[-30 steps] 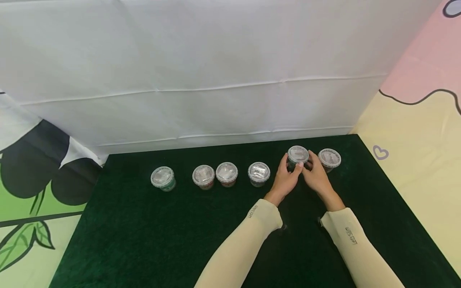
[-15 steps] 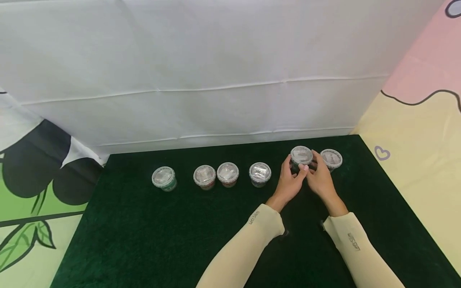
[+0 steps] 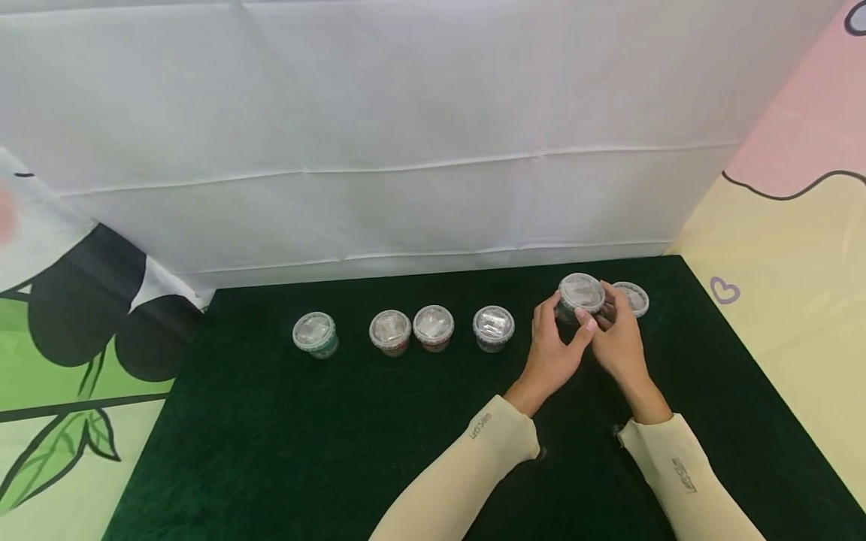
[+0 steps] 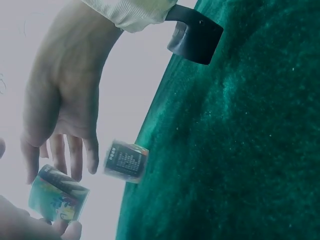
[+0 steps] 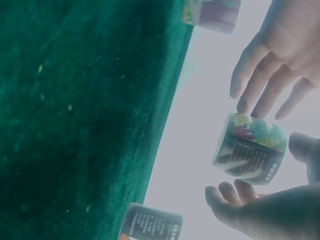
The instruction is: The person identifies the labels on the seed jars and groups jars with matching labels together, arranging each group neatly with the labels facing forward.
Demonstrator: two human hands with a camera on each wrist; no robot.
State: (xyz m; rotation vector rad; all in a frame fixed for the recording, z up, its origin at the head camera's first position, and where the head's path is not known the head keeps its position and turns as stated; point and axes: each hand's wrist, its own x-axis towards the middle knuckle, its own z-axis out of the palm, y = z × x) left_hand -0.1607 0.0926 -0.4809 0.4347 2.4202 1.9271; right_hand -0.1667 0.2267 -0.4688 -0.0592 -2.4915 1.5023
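A small round plastic tub [image 3: 580, 294] with a clear lid and a printed label is held up between both hands over the far right of the table. My left hand [image 3: 556, 349] grips its left side, thumb across the front. Against its right side are the fingers of my right hand [image 3: 619, 342]. In the left wrist view, the right hand [image 4: 70, 90] reaches down to the tub [image 4: 59, 195]. Seen from the right wrist, the tub [image 5: 252, 149] lies between both hands' fingertips. A second lidded tub [image 3: 634, 297] stands just behind the right hand, partly hidden.
To the left, a loose row of lidded tubs runs along the dark green table [image 3: 284, 443]: a black-labelled tub [image 3: 493, 328], two reddish tubs [image 3: 434, 327] side by side, and a green tub [image 3: 316, 334]. A white cloth wall [image 3: 379, 210] rises behind the table.
Both hands have shifted a little right with the tub, which now looks larger and covers more of the tub on the right. The view has swung slightly left.
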